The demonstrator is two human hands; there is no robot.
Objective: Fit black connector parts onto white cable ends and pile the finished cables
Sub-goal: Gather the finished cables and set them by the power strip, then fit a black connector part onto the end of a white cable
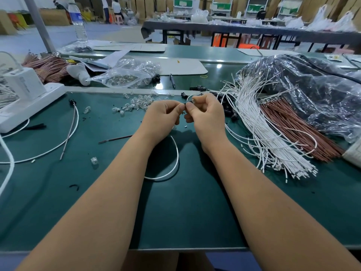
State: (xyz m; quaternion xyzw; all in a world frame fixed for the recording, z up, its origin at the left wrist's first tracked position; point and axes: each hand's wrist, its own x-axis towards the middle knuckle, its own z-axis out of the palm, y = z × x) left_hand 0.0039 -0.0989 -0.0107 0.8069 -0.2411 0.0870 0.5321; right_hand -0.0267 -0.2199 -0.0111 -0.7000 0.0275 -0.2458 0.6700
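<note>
— Two hands, gripping what?
— Left hand and right hand pinch one black connector between them; its white cable loops beneath the wrists.
— Spare cables?
— White bundle, just right of the right hand.

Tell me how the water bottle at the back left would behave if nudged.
The water bottle looks tall and narrow, so it would probably tip easily. It seems nearly empty clear plastic, so likely light. Once down, its round body would probably roll.

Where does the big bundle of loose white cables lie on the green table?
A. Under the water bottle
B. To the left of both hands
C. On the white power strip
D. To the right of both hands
D: the bundle of white cables fans out on the green table to the right of the right hand and left hand, beside brown wires.
</note>
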